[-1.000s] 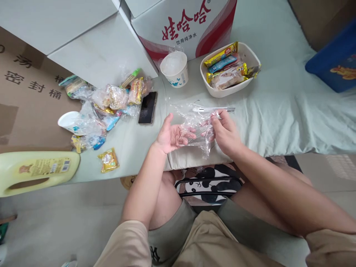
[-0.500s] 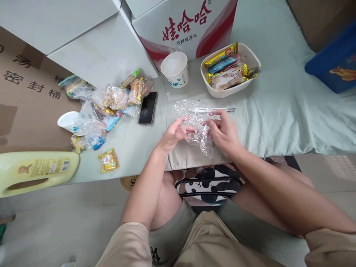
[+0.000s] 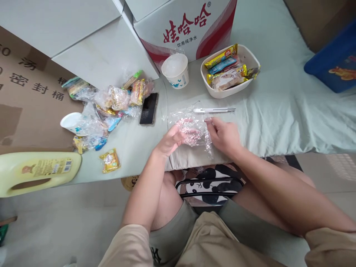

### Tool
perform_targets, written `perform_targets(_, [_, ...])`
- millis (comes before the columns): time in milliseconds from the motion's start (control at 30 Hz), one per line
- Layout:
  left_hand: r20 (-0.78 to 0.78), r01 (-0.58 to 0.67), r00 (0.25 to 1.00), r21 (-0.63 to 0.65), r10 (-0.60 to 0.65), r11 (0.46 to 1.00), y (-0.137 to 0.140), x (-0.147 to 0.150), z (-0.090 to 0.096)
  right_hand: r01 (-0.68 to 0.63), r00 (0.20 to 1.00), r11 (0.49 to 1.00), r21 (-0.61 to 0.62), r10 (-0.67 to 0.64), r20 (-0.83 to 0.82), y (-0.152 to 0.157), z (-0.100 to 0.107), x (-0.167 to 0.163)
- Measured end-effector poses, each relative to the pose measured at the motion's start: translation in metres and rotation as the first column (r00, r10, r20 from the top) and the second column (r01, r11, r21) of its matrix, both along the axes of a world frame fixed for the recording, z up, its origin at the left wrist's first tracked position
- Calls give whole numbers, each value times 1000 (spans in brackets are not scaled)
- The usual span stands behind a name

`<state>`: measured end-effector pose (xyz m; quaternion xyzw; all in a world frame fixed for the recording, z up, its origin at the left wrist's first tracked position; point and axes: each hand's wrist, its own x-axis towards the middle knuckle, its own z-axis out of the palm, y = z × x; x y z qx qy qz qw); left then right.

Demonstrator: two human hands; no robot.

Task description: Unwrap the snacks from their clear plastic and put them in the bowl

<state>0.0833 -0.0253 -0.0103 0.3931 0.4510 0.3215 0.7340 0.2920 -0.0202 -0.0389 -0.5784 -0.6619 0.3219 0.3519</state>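
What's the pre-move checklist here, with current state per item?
1. Both hands on the clear plastic bag: ok. Left hand and right hand each have a grip on it.
2. Bag mouth open: cannot tell, film is crumpled.
3. Bag empty: cannot tell, folds hide the inside.
4. Pen clear of the hands: ok, it lies just beyond the bag on the cloth.
5. Phone out of the way: ok, it lies left of the bag, apart from it.
6. Snack tub stocked: ok, wrapped snacks fill it.
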Motion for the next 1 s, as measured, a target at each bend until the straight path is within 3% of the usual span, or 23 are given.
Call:
perform_targets(67, [-93,-96,991,28,99,995,-1,8,-4,19,997,999,40,-22,72,-2,-3,-4])
perform_targets(133, [-230,-176,955,76,190,981,1,13,-7,5,1000,1000,9,-5,28,-3,-2,-5])
perform_targets(233, [-373,-157,902,182,215,971,6,8,-7,-162,956,973,-167,113,-271,0,3,0])
perform_targets(333, [-421,-55,895,224,147,973,6,-3,-3,-406,828,874,-266,228,-513,6,7,9])
perform_targets(500, [-322,35,947,130,9,991,-2,-12,8,-563,716,775,-288,283,-638,6,5,12])
perform_targets(667, [-145,-30,989,66,39,997,-7,-18,15,-599,531,774,-206,192,-825,2,5,8])
perform_targets(800, [-58,-109,992,99,115,989,-3,-24,15,-668,437,729,-149,223,-872,7,11,14])
perform_targets(900, [-47,-59,997,137,66,989,3,-24,11,-651,497,743,-158,260,-828,12,14,20])
perform_targets(1000, [-247,19,968,242,42,970,7,-18,5,-504,698,846,-174,281,-659,13,9,19])
